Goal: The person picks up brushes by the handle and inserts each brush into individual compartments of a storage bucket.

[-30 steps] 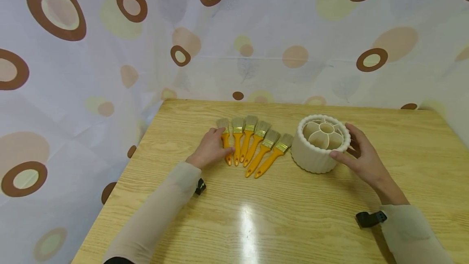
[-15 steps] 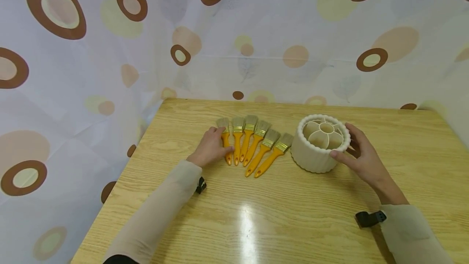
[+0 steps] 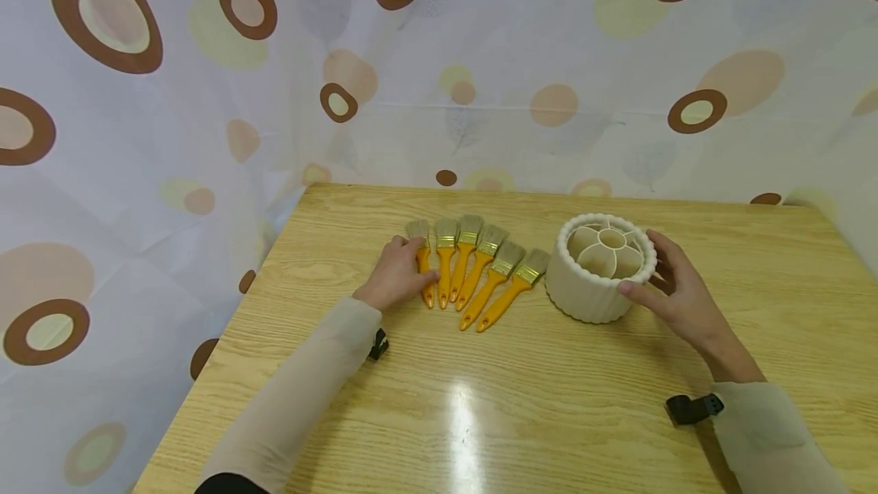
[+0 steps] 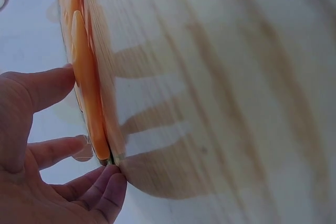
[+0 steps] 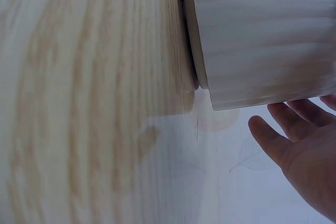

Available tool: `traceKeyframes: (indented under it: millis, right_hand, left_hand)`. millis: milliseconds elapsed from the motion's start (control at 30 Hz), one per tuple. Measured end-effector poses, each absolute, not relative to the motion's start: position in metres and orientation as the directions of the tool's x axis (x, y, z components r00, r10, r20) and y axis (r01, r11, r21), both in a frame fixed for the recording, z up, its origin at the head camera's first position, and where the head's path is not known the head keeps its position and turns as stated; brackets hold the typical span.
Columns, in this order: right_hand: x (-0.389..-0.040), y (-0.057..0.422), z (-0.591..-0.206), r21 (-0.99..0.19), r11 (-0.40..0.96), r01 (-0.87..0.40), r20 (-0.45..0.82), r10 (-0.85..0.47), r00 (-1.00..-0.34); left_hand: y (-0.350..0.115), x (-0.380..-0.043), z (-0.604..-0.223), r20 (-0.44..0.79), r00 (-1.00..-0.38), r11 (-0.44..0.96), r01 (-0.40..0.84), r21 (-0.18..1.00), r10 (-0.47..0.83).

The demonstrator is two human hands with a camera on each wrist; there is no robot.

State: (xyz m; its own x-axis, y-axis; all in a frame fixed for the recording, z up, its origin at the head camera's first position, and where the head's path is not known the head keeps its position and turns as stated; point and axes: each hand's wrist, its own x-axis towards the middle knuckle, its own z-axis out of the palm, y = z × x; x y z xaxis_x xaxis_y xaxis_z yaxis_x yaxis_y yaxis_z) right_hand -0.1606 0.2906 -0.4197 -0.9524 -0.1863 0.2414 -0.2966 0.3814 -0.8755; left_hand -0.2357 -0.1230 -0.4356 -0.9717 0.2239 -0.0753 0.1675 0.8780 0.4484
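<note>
Several paintbrushes [image 3: 483,254] with orange handles and pale bristles lie fanned out on the wooden table. Over the leftmost paintbrush [image 3: 425,280] rests my left hand [image 3: 396,274], fingers spread. In the left wrist view its thumb touches an orange handle [image 4: 86,77], while the other fingertips lie near the handle's far end at the tabletop. To the right stands a round cream organizer [image 3: 593,296] with petal-shaped compartments and a scalloped rim. My right hand [image 3: 679,296] rests against its right side, thumb on the front rim. The right wrist view shows loosely extended fingers along the organizer's ribbed wall [image 5: 268,40].
The wooden table [image 3: 549,418] reaches back to a white curtain [image 3: 507,52] with brown and beige ovals, which also hangs along the left side. A small black camera [image 3: 693,408] sits at the right sleeve, another [image 3: 378,344] at the left sleeve.
</note>
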Motion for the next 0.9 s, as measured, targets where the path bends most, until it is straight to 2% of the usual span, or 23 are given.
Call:
traceKeyframes:
  millis: [900]
  right_hand:
    - [-0.1601,0.2903,-0.4191,-0.877,0.381,-0.293,0.231,-0.201,-0.952]
  left_hand:
    - [-0.1248,-0.2382,-0.4358,-0.079,-0.972,0.898,0.172,0.405,0.222]
